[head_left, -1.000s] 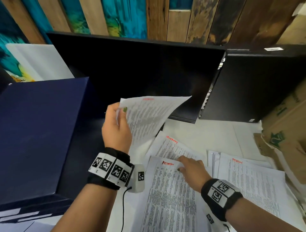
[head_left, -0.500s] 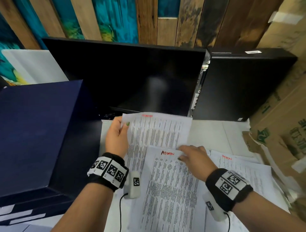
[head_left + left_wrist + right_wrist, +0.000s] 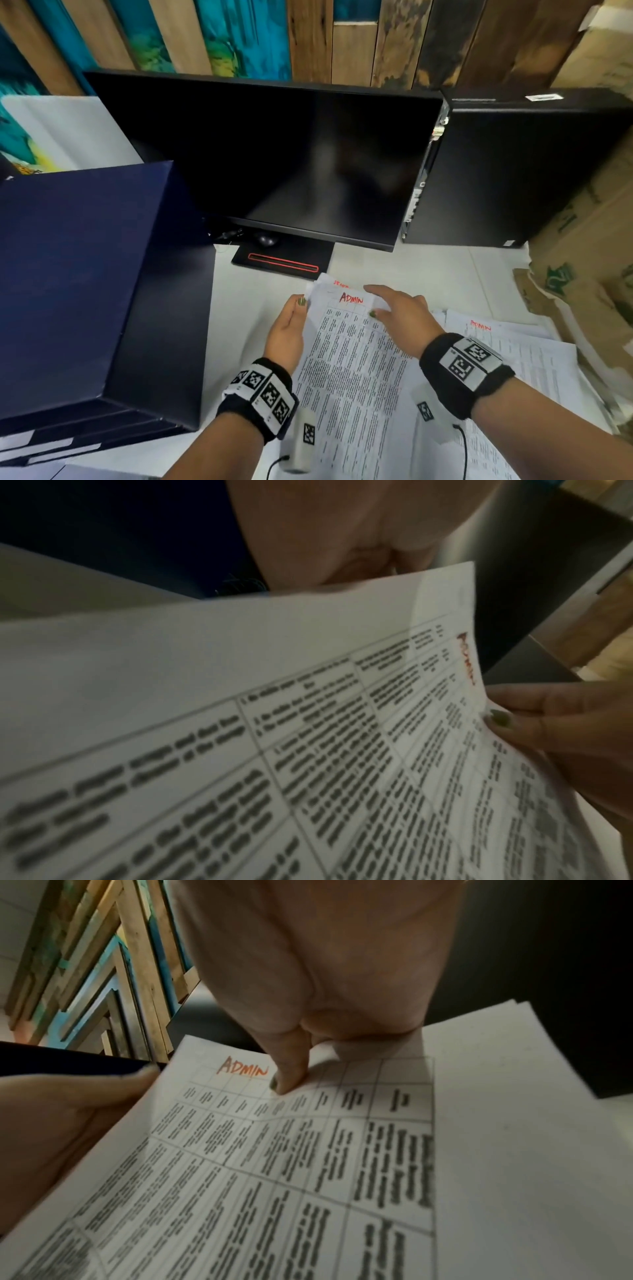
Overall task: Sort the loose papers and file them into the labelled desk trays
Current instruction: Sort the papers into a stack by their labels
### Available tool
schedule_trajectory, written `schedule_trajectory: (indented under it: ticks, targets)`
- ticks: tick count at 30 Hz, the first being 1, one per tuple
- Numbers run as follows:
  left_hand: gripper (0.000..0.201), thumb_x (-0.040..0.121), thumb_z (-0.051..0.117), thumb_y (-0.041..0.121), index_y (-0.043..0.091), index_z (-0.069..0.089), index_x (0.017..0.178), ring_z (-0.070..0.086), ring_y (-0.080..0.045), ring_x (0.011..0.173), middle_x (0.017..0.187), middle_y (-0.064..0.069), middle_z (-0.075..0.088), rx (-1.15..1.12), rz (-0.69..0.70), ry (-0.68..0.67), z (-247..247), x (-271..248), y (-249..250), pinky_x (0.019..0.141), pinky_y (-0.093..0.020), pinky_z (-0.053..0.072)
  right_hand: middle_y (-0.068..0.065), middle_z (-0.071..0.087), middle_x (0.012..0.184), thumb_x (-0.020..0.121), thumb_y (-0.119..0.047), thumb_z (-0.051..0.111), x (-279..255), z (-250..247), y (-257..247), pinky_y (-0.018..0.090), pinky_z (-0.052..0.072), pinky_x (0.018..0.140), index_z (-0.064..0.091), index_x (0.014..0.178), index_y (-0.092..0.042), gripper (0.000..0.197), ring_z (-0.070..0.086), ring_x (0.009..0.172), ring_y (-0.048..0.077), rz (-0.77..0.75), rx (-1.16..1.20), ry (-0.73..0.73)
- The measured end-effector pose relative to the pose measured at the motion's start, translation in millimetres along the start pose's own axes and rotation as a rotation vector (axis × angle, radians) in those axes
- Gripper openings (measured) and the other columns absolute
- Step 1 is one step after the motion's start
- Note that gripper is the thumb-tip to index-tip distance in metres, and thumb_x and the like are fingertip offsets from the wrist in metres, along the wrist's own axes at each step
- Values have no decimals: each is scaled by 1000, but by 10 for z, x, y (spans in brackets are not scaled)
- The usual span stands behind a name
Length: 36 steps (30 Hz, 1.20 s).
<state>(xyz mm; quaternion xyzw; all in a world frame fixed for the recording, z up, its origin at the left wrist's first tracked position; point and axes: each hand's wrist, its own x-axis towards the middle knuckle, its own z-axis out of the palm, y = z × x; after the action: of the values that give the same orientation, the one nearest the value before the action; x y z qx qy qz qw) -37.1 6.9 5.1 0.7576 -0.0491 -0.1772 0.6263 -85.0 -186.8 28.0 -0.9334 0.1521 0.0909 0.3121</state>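
A printed sheet marked ADMIN [image 3: 349,359] in red lies on top of the loose papers, with another red-marked sheet [image 3: 339,283] peeking out beyond its top edge. My left hand [image 3: 303,305] pinches the left edge of these sheets, thumb on top. My right hand [image 3: 375,301] pinches the ADMIN sheet [image 3: 308,1150] at its top edge, with its thumb [image 3: 291,1074] pressed beside the red word and the fingers past the edge. The left wrist view shows the ADMIN sheet [image 3: 308,750] curving up, blurred. The dark blue desk trays [image 3: 68,274] stand to the left.
A black monitor [image 3: 274,154] on a red-striped stand [image 3: 281,260] stands right behind the papers. A black computer tower [image 3: 513,171] is at the back right. Cardboard boxes [image 3: 582,257] crowd the right edge. More printed sheets [image 3: 496,342], one marked ADMIN, spread to the right.
My left hand has lowered its raised sheet from in front of the monitor down to the desk, behind the ADMIN sheet. My right hand has stayed at that sheet's top edge.
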Motion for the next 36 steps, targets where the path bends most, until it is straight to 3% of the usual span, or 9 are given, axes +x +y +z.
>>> schedule_trajectory:
  ticks: [2,6,11,14,17,21,26,31,36]
  targets:
    - [25,101,37,24,26,55,84,59,15,70,74,15,64,-3,-30,-14,23,17,-33,64,2,41,-2,61,119,99,-19,43,39,22,-28,28,29,89,41,136,-33,40,35,88,12,-20,-58,0]
    - [16,98,45,19,32,54,100,68,-10,90,96,8,71,156,-39,-76,39,127,-108,78,-27,55,-4,65,114,98,-23,45,115,87,-11,30,27,92,46,127,-33,31,50,92,16,-16,-106,9]
    - [17,98,43,10,22,52,105,64,-8,85,92,12,66,203,-43,-63,34,306,30,60,-8,47,-3,57,130,101,-35,31,135,-41,132,41,29,109,41,137,-29,38,52,114,19,45,-3,50]
    - [24,96,46,13,27,56,113,62,-7,98,105,12,67,203,-47,-56,8,460,105,78,-21,47,-1,58,129,102,-31,25,194,-189,534,45,31,109,47,134,-25,39,51,122,22,167,69,167]
    - [29,94,48,16,28,56,119,59,-13,108,114,12,66,186,-73,-5,-34,634,89,93,-35,45,5,64,117,99,-24,35,227,-329,1044,43,39,103,51,129,-24,34,56,114,28,342,174,229]
    - [25,97,45,18,12,51,121,54,-20,97,110,1,60,388,-160,104,-91,823,-132,86,-28,40,2,55,134,87,-36,61,159,-375,1578,42,39,103,46,136,-25,53,52,120,23,503,-63,106]
    - [40,99,37,26,15,33,137,48,-35,123,136,-13,49,623,-292,159,-65,899,-472,104,-45,39,-7,48,135,66,-44,78,24,-271,1750,46,36,105,45,133,-35,75,46,125,19,460,-189,-10]
    - [39,98,38,9,6,37,136,53,-38,114,126,-22,54,620,-242,101,178,868,-416,93,-39,43,-8,37,141,72,-38,75,-7,-173,1760,44,30,108,42,131,-35,68,40,127,15,353,-291,77]
    - [37,96,39,5,6,40,133,57,-38,107,119,-21,59,618,-212,56,381,812,-408,86,-37,45,-8,48,119,72,-33,75,-82,-124,1744,42,30,106,48,114,-30,50,47,115,15,308,-245,188]
